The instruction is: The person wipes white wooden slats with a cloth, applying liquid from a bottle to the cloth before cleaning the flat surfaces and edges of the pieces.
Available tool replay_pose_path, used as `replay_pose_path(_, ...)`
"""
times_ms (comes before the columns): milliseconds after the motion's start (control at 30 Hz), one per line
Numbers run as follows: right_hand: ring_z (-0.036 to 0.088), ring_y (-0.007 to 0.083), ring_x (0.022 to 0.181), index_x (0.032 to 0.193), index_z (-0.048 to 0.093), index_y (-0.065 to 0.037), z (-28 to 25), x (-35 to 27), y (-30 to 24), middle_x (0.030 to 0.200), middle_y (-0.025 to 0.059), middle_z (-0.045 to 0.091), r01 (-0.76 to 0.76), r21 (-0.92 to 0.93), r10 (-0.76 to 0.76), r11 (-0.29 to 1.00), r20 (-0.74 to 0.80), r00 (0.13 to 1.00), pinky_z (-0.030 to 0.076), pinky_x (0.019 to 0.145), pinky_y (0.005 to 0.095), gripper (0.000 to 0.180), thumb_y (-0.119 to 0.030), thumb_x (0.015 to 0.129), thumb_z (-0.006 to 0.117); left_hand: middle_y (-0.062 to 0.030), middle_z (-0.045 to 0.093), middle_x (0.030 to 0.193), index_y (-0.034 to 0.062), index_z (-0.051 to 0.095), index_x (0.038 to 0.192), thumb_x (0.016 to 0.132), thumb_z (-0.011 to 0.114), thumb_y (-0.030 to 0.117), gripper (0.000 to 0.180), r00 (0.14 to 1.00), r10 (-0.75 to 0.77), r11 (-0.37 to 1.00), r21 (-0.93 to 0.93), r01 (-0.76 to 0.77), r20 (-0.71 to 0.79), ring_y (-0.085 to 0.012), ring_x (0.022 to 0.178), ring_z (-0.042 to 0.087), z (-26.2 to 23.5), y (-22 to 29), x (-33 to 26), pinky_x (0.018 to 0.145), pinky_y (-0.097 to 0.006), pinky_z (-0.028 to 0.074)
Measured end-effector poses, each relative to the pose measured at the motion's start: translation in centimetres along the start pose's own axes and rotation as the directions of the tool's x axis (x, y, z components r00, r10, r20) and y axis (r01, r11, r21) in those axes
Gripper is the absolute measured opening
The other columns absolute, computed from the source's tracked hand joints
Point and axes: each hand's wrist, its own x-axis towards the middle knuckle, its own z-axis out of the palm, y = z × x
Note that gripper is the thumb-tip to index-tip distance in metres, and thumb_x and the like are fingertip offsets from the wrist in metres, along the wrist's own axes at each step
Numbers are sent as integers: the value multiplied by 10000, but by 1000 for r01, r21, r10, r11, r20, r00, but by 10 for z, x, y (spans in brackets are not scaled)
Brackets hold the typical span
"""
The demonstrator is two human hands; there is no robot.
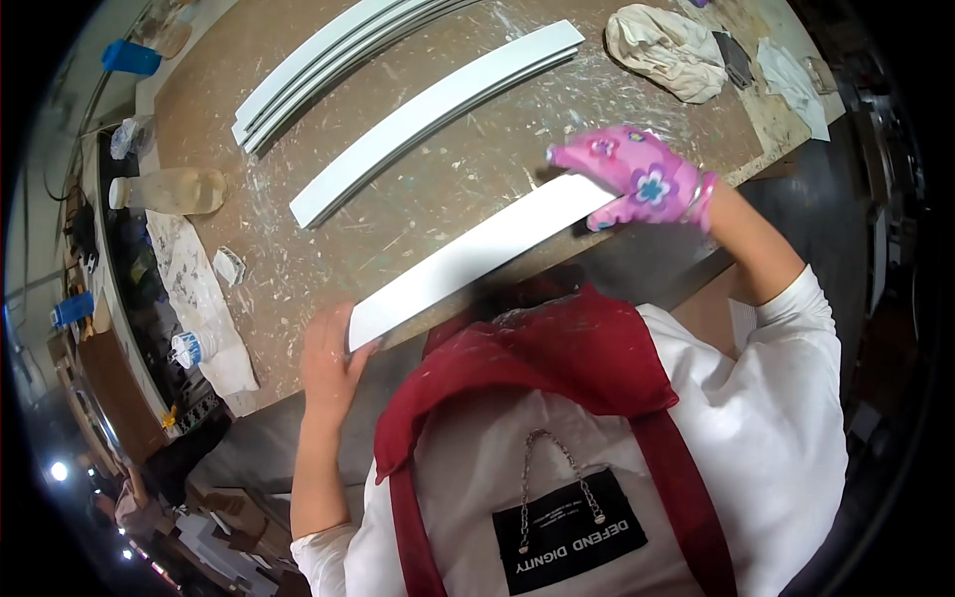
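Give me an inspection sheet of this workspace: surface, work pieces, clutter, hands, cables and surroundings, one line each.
Surface: brown table, scuffed and spattered with pale marks.
Work pieces: white strip along the near edge; nearer stack and farther stack of similar strips beyond it.
Clutter: crumpled cream cloth at far right; bottle of cloudy liquid and stained sheet at left.
Hands: left hand bare, at the strip's left end, grip unclear from blur; right hand in a pink flowered glove, gripping the right end.
Cables: cannot tell; the left margin is dim and blurred.
Surroundings: boxes at lower left.
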Motion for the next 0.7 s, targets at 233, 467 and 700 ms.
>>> replay_pose_path(233, 422, 336, 1271, 1344, 426, -20, -9, -22, 189, 1366, 188, 448, -566, -302, 256, 767, -665, 702, 347, 1064, 400, 699, -435, 831, 655, -205, 487, 1296, 37, 470, 1308, 653, 783, 172, 739, 999, -16, 999, 39, 14, 46, -397, 1181, 461, -22, 17, 11, 989, -462, 381)
replay_pose_path(467, 511, 300, 1158, 1239, 541, -84, -7, -23, 210, 1266, 144, 533, -623, -47, 510, 781, -528, 679, 400, 1007, 397, 477, -358, 853, 596, -204, 491, 1311, 55, 424, 1337, 716, 756, 316, 752, 966, 175, 966, 154, -206, 192, -387, 1191, 476, -11, 63, 68, 973, -442, 410)
replay_pose_path(700, 553, 251, 1035, 1115, 576, -66, -48, -11, 15, 1118, 114, 578, -120, 118, 166, 986, -537, 827, 438, 919, 370, 331, -274, 858, 576, -154, 650, 987, 92, 535, 1162, 725, 745, 269, 516, 978, 22, 992, 116, -47, 207, -343, 887, 630, 18, 58, 69, 748, -425, 513)
